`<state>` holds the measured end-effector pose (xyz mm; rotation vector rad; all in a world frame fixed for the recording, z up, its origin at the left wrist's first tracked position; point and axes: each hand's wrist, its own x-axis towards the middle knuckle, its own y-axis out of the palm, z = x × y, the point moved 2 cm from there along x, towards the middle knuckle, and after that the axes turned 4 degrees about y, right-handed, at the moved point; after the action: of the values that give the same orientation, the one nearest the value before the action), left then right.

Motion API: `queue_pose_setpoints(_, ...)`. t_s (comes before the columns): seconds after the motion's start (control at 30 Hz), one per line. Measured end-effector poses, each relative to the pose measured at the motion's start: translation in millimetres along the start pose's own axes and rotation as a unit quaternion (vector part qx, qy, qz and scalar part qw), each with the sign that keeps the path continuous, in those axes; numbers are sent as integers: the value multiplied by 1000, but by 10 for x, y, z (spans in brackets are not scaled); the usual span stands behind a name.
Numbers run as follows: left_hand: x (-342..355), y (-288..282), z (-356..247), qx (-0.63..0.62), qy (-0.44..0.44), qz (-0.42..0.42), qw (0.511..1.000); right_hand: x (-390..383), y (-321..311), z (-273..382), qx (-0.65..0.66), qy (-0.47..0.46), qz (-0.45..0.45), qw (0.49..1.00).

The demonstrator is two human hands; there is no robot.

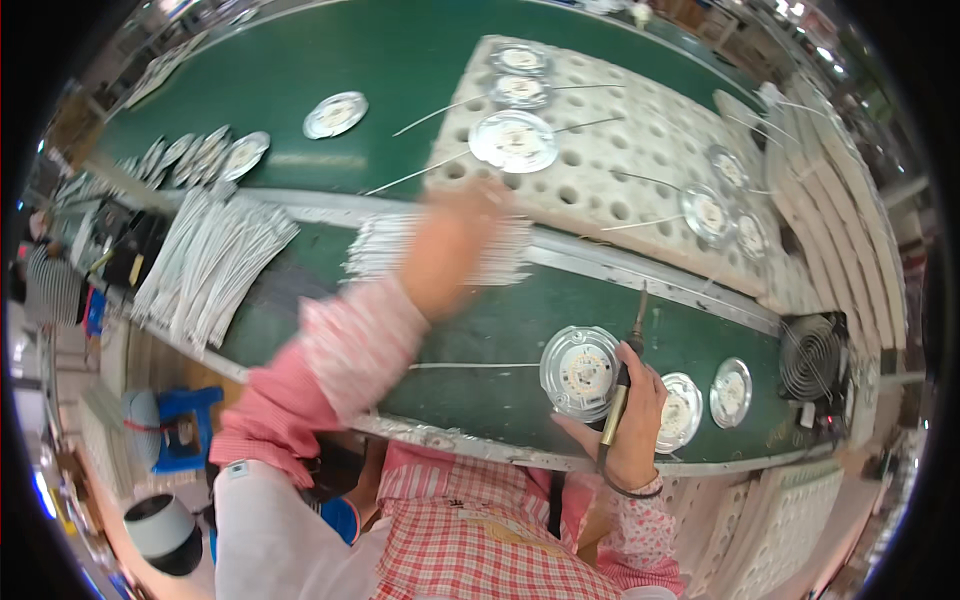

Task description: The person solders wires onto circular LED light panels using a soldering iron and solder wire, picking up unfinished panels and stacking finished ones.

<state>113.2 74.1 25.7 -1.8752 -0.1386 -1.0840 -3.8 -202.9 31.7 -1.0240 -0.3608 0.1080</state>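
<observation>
My left hand (455,245) is blurred and stretched forward over a bundle of thin white wires (440,250) on the metal rail; whether it grips them I cannot tell. My right hand (630,415) holds a soldering iron (622,385) with its tip pointing up, and its fingers rest under a round silver LED disc (580,372) on the green bench. A single white wire (470,366) runs left from that disc.
Two more discs (682,410) (731,392) lie right of my hand, beside a small fan (812,357). A perforated white foam board (640,165) carries several wired discs. A big pile of white wires (215,265) and stacked discs (200,155) lie left.
</observation>
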Motion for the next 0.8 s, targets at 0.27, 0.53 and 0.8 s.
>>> queue_pose_setpoints(0.27, -546, -625, 3082, 319, -280, 265, 866, 845, -462, -249, 11, 10, -90, 996)
queue_pose_setpoints(0.53, -490, -909, 3325, 461, -109, 286, 833, 2220, -270, -1276, -6, -29, -199, 979)
queue_pose_setpoints(0.8, -570, -1745, 2818, 341, -257, 130, 895, 3016, 221, -1827, -70, 19, -132, 989)
